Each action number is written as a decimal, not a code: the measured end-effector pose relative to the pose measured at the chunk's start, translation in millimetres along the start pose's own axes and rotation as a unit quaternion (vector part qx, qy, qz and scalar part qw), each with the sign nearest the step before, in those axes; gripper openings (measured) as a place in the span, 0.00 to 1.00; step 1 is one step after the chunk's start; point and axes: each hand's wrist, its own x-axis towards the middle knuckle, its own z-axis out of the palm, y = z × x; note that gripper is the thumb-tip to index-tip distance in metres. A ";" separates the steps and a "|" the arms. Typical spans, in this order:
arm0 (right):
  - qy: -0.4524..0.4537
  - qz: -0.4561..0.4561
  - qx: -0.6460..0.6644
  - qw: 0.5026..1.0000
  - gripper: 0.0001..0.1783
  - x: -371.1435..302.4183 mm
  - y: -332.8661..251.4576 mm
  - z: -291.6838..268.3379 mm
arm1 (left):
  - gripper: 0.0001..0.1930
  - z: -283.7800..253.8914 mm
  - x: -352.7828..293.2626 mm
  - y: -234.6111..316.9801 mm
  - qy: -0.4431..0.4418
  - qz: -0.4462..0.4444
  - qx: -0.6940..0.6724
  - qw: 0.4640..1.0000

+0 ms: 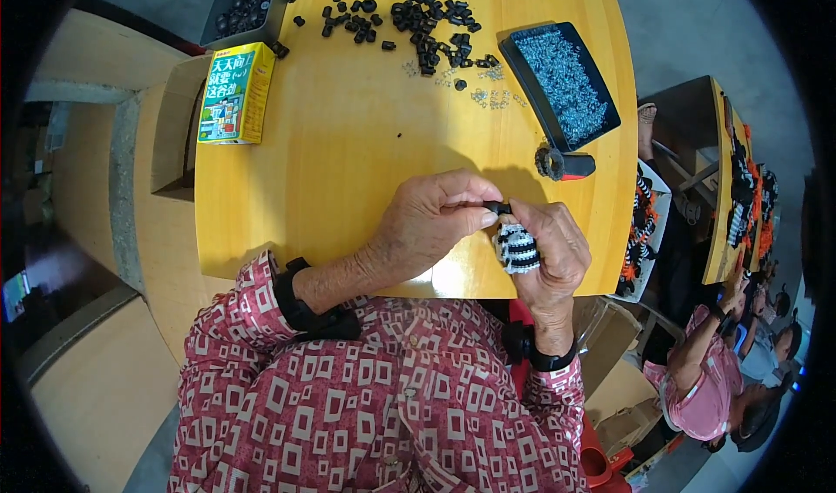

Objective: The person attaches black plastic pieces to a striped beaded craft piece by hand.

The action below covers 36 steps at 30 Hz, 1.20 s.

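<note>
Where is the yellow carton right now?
In the head view, the yellow carton lies at the wooden table's far left edge, beside the dark bin of black parts.

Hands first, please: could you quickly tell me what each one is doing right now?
Left hand: closed, pinching a small black part at its fingertips.
Right hand: closed around a black-and-white stacked piece.

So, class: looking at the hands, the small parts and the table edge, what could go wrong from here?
1. The left hand and right hand work a small black part right at the table edge; if it slips, it may drop off.
2. The stack of black and white pieces in the right hand could slide apart.
3. The loose black parts lie scattered and could roll.
</note>
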 end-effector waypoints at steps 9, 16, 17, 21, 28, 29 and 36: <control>-0.053 -0.047 -0.055 0.996 0.24 5.4 -0.1 -6.3 | 0.10 1.7 -0.1 4.7 0.015 -0.008 -0.012 1.000; -0.064 -0.066 -0.075 0.993 0.26 5.9 1.8 -5.5 | 0.10 0.5 0.5 9.2 0.015 -0.027 -0.006 1.000; -0.064 -0.066 -0.075 0.993 0.26 5.3 3.2 -4.8 | 0.10 1.0 0.7 8.8 0.015 -0.027 -0.006 1.000; -0.047 -0.071 -0.066 0.994 0.25 4.9 10.0 0.8 | 0.09 2.8 2.9 5.8 0.015 -0.029 -0.042 0.999; -0.053 -0.070 -0.082 0.993 0.19 1.3 14.3 2.1 | 0.09 -3.1 8.0 3.3 -0.023 -0.038 -0.006 0.999; -0.052 -0.069 -0.082 0.993 0.19 1.1 13.5 2.5 | 0.09 -1.9 7.9 3.0 -0.024 -0.039 -0.006 0.999; 0.020 -0.025 -0.069 0.997 0.24 -4.4 10.4 20.2 | 0.07 6.1 9.5 2.2 0.018 -0.007 -0.019 1.000</control>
